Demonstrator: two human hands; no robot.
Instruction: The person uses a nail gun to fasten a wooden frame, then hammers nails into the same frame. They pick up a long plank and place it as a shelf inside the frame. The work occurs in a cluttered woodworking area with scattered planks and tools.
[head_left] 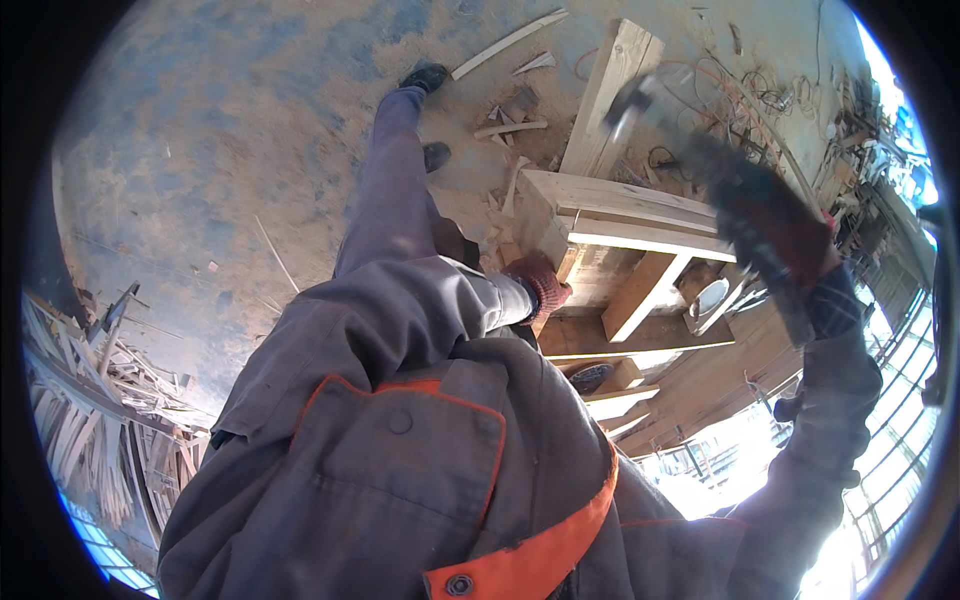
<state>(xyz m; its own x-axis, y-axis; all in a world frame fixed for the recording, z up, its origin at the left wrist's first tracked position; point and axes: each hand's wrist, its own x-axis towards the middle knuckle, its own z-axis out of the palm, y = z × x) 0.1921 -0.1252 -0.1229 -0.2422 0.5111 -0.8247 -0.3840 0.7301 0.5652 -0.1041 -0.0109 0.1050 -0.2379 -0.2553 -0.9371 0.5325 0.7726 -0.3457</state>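
My left hand (543, 284), in a red knitted glove, has its fingers curled round a narrow wooden piece at the near left corner of a wooden frame (640, 232). The frame is built of pale planks with crosspieces inside. Out to the right and raised, my right hand (795, 235) wears a dark red glove and is smeared by motion. It grips a hammer (626, 106), whose shiny head shows beyond the frame's far side; the handle is blurred. A round pale object (709, 297) sits inside the frame, partly hidden by wood.
A thick plank (612, 95) lies beyond the frame. Wood scraps (510, 128) and cables (780, 98) litter the dusty floor. Strips of wood (110, 400) are heaped at left, more offcuts at far right. Another person's leg (385, 170) and dark shoe (427, 78) are in view.
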